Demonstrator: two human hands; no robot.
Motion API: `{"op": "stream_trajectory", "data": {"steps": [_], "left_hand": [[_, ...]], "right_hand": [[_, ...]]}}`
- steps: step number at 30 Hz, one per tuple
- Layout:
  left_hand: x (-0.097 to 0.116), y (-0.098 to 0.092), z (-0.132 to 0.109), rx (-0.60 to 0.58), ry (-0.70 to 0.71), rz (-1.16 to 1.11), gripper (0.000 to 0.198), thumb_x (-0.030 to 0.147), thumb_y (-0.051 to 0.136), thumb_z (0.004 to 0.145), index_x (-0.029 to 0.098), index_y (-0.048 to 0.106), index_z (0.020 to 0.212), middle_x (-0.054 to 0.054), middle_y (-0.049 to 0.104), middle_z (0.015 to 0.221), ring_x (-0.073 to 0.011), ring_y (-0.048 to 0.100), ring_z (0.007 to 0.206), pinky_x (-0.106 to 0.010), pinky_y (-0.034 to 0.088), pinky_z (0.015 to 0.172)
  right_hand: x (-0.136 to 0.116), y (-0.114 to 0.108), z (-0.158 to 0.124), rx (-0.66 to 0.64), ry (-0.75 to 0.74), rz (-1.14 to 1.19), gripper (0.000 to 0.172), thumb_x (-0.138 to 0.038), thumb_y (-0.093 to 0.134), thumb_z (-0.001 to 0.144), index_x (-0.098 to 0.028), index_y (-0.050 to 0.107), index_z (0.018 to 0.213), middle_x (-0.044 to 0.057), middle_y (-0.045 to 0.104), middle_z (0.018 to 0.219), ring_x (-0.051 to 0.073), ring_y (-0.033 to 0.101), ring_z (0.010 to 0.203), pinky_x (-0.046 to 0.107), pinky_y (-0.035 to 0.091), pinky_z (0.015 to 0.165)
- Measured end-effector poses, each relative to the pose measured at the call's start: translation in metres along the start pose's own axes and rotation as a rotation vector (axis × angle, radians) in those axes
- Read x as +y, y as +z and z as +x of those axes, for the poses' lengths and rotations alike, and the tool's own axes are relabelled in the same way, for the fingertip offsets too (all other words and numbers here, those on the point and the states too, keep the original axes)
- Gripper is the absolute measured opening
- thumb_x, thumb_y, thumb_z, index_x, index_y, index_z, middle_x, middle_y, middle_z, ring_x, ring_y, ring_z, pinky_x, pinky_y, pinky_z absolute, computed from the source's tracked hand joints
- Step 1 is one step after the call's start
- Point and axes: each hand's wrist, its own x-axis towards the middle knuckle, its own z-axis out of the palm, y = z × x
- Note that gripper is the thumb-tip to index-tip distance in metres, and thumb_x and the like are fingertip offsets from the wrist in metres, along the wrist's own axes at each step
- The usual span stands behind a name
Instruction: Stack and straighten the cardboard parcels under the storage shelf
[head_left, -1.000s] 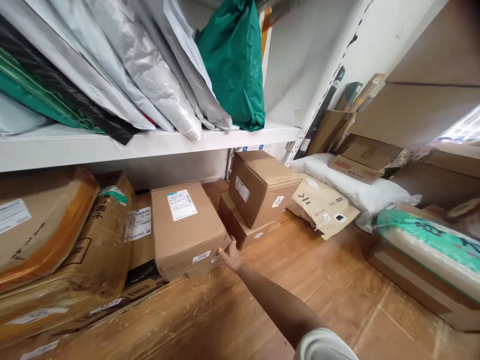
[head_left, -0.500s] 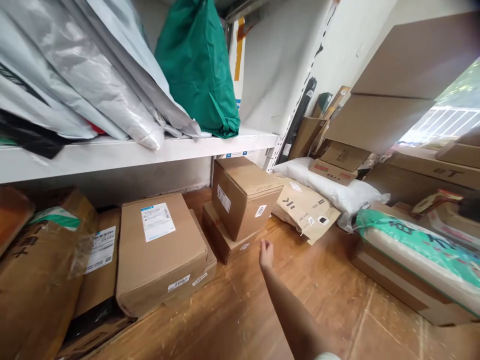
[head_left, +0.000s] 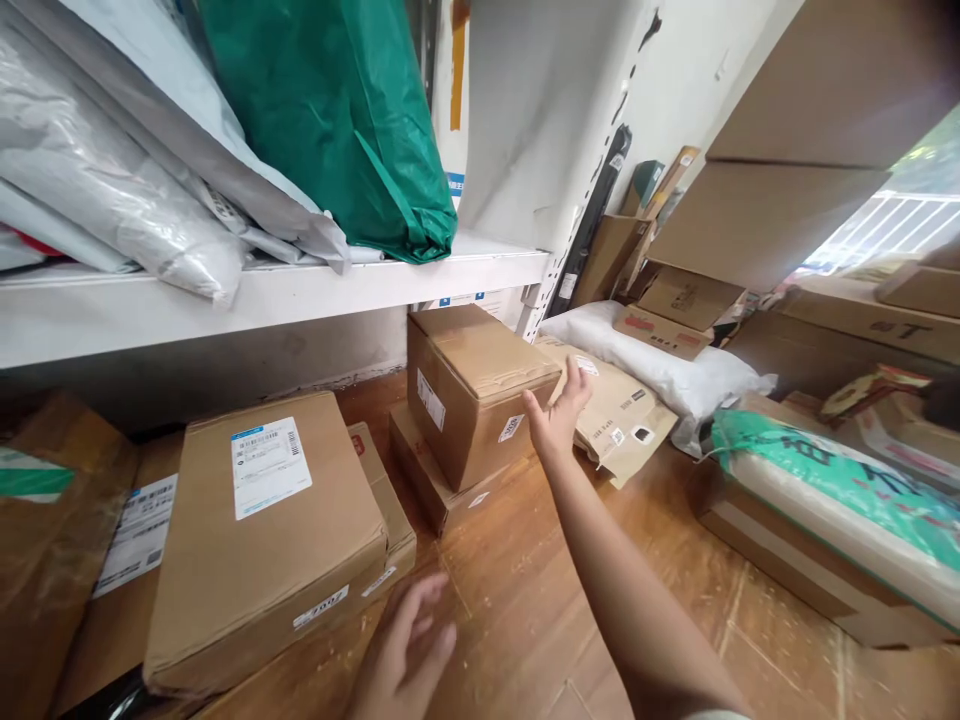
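My right hand (head_left: 559,410) is open, thumb and fingers apart, beside the front right corner of a cardboard box (head_left: 480,370). Whether it touches the box I cannot tell. That box carries white labels and rests on a flatter cardboard box (head_left: 427,470) on the floor. My left hand (head_left: 409,650) is low in the view, empty, with its fingers apart and slightly blurred. It is over the wooden floor, to the right of a wide cardboard box (head_left: 277,530) with a large white label. A beige paper parcel (head_left: 619,415) lies behind my right hand.
A white shelf (head_left: 360,295) runs above the boxes, holding grey plastic parcels (head_left: 142,200) and a green bag (head_left: 337,130). To the right stand a white sack (head_left: 660,345), a green-and-white package (head_left: 840,490) on a carton, and stacked cartons (head_left: 772,220).
My right hand has risen to the stacked box's corner, and its fingers have opened. My left hand has come into view at the bottom. The camera has moved closer to the shelf.
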Motion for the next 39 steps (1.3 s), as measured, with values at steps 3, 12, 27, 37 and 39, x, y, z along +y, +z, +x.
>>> {"op": "stream_trajectory", "data": {"steps": [3, 12, 27, 37, 39], "left_hand": [[0.042, 0.038, 0.056, 0.067, -0.222, -0.367, 0.046, 0.040, 0.044, 0.090, 0.022, 0.042, 0.133, -0.012, 0.039, 0.148, -0.0214, 0.036, 0.138, -0.039, 0.030, 0.115], [0.044, 0.068, 0.115, 0.276, -0.594, -0.874, 0.035, 0.047, 0.038, 0.093, 0.017, 0.048, 0.110, -0.011, 0.037, 0.146, -0.0213, 0.033, 0.139, -0.041, 0.024, 0.116], [0.026, 0.085, 0.145, 0.293, -0.545, -1.314, 0.032, 0.046, 0.051, 0.089, 0.015, 0.052, 0.086, -0.005, 0.056, 0.100, -0.0133, 0.057, 0.088, -0.039, 0.043, 0.100], [0.022, 0.092, 0.134, 0.420, -0.459, -1.348, 0.023, 0.039, 0.058, 0.085, 0.019, 0.048, 0.085, -0.003, 0.054, 0.100, -0.0140, 0.057, 0.098, -0.052, 0.039, 0.108], [0.022, 0.083, 0.124, 0.474, -0.383, -1.258, 0.010, 0.031, 0.054, 0.088, 0.023, 0.051, 0.092, -0.004, 0.054, 0.113, -0.0164, 0.050, 0.120, -0.048, 0.036, 0.111]], "right_hand": [[-0.040, -0.006, 0.015, -0.258, -0.076, -0.148, 0.108, -0.083, 0.063, 0.051, -0.019, 0.045, 0.137, 0.022, 0.014, 0.151, 0.049, 0.008, 0.141, 0.067, 0.016, 0.109], [-0.041, -0.003, 0.008, -0.391, 0.097, -0.309, 0.120, -0.081, 0.070, 0.044, -0.024, 0.036, 0.143, 0.018, 0.010, 0.157, 0.056, 0.004, 0.138, 0.078, 0.015, 0.102], [-0.018, 0.002, 0.002, -0.078, -0.289, -0.162, 0.088, -0.078, 0.067, 0.053, -0.014, 0.053, 0.112, 0.020, 0.048, 0.124, 0.038, 0.043, 0.123, 0.062, 0.031, 0.104], [-0.013, -0.012, 0.018, -0.128, -0.163, -0.001, 0.078, -0.067, 0.074, 0.049, -0.016, 0.055, 0.105, 0.018, 0.049, 0.123, 0.035, 0.044, 0.122, 0.056, 0.031, 0.106], [-0.007, -0.019, 0.025, -0.084, 0.048, 0.172, 0.059, -0.068, 0.064, 0.056, -0.018, 0.056, 0.087, 0.013, 0.055, 0.114, 0.034, 0.048, 0.115, 0.055, 0.035, 0.099]]}}
